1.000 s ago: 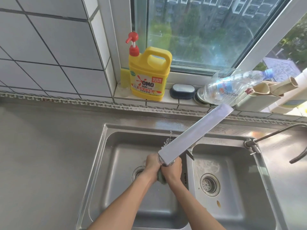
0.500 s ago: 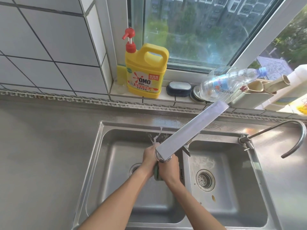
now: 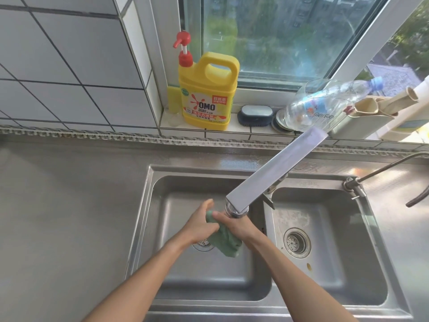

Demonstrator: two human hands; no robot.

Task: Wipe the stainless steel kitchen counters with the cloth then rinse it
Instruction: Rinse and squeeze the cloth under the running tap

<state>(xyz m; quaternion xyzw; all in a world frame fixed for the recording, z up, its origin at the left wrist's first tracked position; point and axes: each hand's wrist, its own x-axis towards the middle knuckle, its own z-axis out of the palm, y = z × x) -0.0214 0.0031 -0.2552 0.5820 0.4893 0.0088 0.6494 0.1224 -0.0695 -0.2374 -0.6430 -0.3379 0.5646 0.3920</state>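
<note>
Your left hand [image 3: 200,223] and right hand [image 3: 234,225] gripping the crumpled green cloth [image 3: 225,242] (bunched, hanging), tap spout [image 3: 236,209] at one o'clock

The green cloth [image 3: 224,240] now hangs exposed between both hands, water stopped.

White tiles with dark grout [image 3: 69,66] are seen on the wall toward ten o'clock, and a white-framed window [image 3: 290,38] is set at twelve o'clock, through which trees and buildings are shown in daylight. A tiled sill [image 3: 250,130] is laid beneath the window.
</note>
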